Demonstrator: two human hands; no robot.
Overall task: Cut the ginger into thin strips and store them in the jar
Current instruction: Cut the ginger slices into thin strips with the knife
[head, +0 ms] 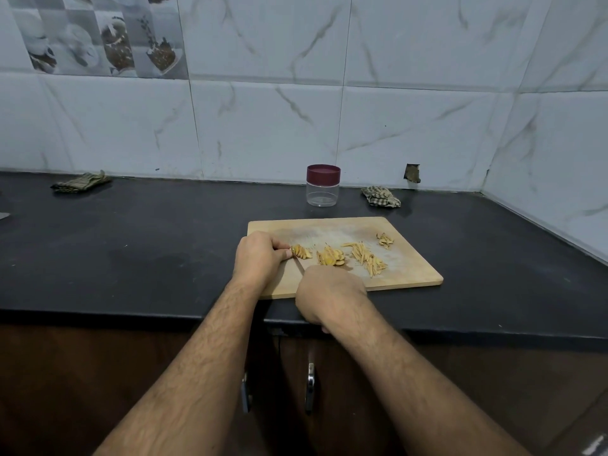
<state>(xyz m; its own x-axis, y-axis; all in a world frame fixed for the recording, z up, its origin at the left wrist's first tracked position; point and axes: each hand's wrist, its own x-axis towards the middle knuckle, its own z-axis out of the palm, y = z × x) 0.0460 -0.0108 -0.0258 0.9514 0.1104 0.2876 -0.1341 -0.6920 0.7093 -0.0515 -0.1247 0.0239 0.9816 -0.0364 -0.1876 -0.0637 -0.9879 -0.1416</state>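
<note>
Left hand (260,255): fingers curled, pinning ginger slices (302,251) on the cutting board (411,268).
Right hand (329,291): fingers wrapped around knife (298,265).
Jar (323,185): lidded, on the worktop (148,241) behind the board.

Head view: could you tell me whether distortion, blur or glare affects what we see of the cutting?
Head view: wide-angle bending curves the counter edge; light is dim and even, no glare; the knife blade is thin and hard to make out; ginger strips look slightly soft.
</note>
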